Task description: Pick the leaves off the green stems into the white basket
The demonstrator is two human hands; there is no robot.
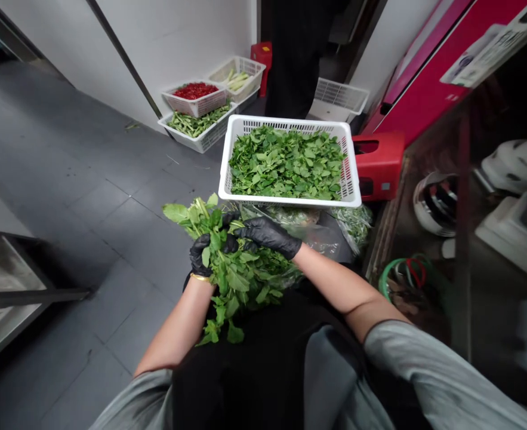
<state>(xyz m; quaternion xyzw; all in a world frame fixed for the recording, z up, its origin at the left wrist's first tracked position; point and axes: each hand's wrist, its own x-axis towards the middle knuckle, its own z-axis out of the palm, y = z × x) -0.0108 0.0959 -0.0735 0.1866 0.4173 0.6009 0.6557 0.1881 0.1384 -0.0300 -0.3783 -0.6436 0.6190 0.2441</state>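
A bunch of leafy greens [236, 275] with pale stems hangs over my lap. My left hand [201, 254], in a black glove, is wrapped round its stems, with some fingers hidden by leaves. From the right, my right hand [270, 234], also gloved in black, reaches into the same bunch with its fingers bent together on the greens; the fingertips are partly covered. Just beyond my hands stands a white slotted basket [290, 201] full of loose green leaves [285, 161]. Clear plastic bags [321, 237] with more greens lie below the basket's near edge.
Baskets of red chillies [196, 91], green pods [198, 122] and pale stalks [236, 79] stand by the wall. A red stool [379, 164] is at the big basket's right. A person in dark trousers [295, 60] stands behind it. Shelving [462, 239] lines the right, a metal rack [30, 297] the left.
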